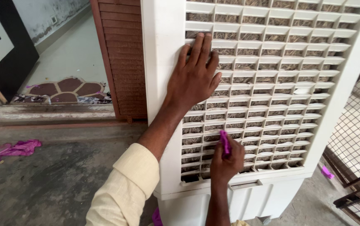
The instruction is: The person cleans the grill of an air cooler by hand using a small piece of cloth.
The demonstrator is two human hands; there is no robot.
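While the left hand (194, 73) lay flat and open on the upper louvres of the white air cooler's grille panel (272, 83), the right hand (226, 161), lower and to its right, pinched a purple tool (225, 143) upright against the bottom slats.

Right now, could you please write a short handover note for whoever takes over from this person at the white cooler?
Left hand: flat and open on the upper left of the louvred grille, bracing the white air cooler.
Right hand: pinching a small purple cloth against the lower slats.
Another purple rag lies on the concrete floor to the left.
Done: cannot tell which slats have been wiped.
Left: probably the rest of the grille.
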